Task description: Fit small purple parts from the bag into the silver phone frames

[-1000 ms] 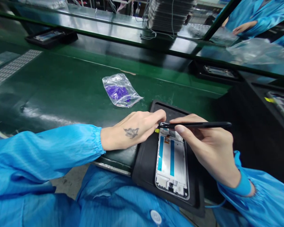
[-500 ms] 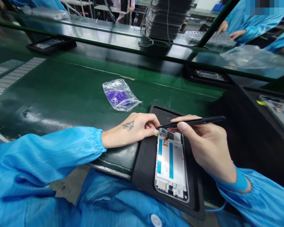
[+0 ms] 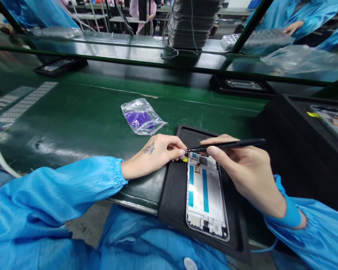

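A white phone frame [image 3: 205, 195] with two blue strips lies face up in a black tray [image 3: 174, 195] at the near edge of the green belt. My right hand [image 3: 245, 172] grips black tweezers [image 3: 228, 144], their tips at the frame's top left corner. My left hand [image 3: 154, 153] rests on the belt beside the tray, fingers pinched together at that same corner, touching the tweezer tips. What the fingers pinch is too small to make out; a yellow bit shows just below them.
A clear bag of purple parts [image 3: 142, 117] lies on the green conveyor belt [image 3: 73, 112] behind my left hand. Black trays with other frames sit at right [image 3: 326, 120], at the back [image 3: 242, 85] and far left [image 3: 59, 65]. Stacked trays [image 3: 194, 22] and other people's hands [image 3: 293, 27] lie beyond.
My left fingers have drawn back from flat on the tray into a pinch at the frame's corner. The tweezers stayed there. The view has tilted up slightly.
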Demonstrator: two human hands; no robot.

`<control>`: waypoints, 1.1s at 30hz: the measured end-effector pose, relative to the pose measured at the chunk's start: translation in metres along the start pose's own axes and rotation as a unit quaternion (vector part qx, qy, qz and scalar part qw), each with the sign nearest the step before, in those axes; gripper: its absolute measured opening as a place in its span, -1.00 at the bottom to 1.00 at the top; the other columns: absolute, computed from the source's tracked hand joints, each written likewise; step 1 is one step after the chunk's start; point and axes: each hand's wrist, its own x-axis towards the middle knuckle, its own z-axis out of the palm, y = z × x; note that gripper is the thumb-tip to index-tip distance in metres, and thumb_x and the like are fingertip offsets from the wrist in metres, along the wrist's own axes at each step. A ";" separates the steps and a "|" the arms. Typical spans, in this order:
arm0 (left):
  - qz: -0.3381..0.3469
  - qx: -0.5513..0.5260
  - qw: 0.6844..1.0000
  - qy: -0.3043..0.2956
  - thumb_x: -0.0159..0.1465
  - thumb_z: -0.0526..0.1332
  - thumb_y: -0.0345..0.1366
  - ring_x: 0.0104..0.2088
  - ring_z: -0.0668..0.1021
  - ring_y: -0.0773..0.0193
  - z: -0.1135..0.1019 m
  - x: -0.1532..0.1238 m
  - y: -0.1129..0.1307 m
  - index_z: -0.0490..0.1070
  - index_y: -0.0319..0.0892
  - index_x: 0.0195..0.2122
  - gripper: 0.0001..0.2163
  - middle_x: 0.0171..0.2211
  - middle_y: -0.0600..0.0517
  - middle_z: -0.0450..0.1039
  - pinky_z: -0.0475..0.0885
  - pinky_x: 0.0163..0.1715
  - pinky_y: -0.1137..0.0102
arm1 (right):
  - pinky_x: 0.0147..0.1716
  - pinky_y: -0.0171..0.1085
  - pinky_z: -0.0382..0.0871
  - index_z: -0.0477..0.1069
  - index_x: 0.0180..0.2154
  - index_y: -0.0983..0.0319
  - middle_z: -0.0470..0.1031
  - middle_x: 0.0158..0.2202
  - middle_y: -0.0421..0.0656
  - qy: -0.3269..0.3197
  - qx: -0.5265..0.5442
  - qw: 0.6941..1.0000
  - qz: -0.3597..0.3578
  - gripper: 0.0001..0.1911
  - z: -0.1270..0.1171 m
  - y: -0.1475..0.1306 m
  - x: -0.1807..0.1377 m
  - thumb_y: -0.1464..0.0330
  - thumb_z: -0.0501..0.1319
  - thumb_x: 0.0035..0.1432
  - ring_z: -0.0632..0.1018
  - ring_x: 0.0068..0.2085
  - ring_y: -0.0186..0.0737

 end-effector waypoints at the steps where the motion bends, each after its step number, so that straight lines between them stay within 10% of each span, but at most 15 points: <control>1: -0.001 -0.003 1.000 0.000 0.32 0.24 -0.35 -0.36 0.58 0.36 0.000 0.000 -0.001 0.56 -0.25 -0.23 -0.89 -0.35 0.03 0.59 0.42 -0.32 0.50 | -0.33 -0.24 0.56 0.61 -0.23 0.11 0.66 -0.24 -0.16 0.000 -0.003 1.000 -0.005 -0.86 0.000 0.000 0.000 0.23 0.30 0.26 0.65 -0.27 -0.17; 17: -0.002 0.047 0.999 0.019 0.37 0.18 -0.34 -0.31 0.61 0.30 0.003 -0.002 0.005 0.57 -0.24 -0.20 -0.84 -0.32 0.01 0.63 0.47 -0.26 0.44 | -0.25 -0.18 0.56 0.61 -0.26 0.10 0.66 -0.27 -0.16 0.011 -0.016 1.000 -0.017 -0.86 0.004 -0.002 -0.002 0.23 0.30 0.27 0.66 -0.23 -0.12; 22: 0.038 0.099 0.994 0.028 0.43 0.14 -0.32 -0.24 0.60 0.28 0.002 -0.008 0.011 0.41 -0.23 0.16 -0.69 -0.16 -0.03 0.63 0.47 -0.15 0.36 | -0.30 -0.20 0.55 0.59 -0.26 0.12 0.64 -0.28 -0.17 0.045 0.006 0.999 -0.012 -0.89 -0.005 0.001 0.002 0.26 0.30 0.27 0.64 -0.29 -0.19; 27: 0.271 0.334 0.886 -0.173 0.40 0.21 -0.06 0.02 0.48 0.04 0.020 -0.035 0.029 0.44 -0.18 0.01 -0.68 0.05 -0.12 0.50 0.40 -0.03 0.18 | -0.29 -0.18 0.57 0.60 -0.28 0.07 0.62 -0.29 -0.21 0.062 0.016 0.998 0.017 -0.89 -0.023 0.018 0.006 0.21 0.32 0.24 0.64 -0.29 -0.18; 33: 0.288 0.410 0.819 -0.279 0.39 0.18 0.03 0.14 0.39 -0.07 0.037 -0.046 0.028 0.41 -0.16 0.03 -0.62 0.18 -0.16 0.36 0.42 -0.06 0.15 | -0.19 -0.15 0.60 0.60 -0.29 0.11 0.64 -0.24 -0.21 0.005 0.088 0.992 0.095 -0.81 -0.018 0.040 0.003 0.15 0.33 0.23 0.66 -0.25 -0.16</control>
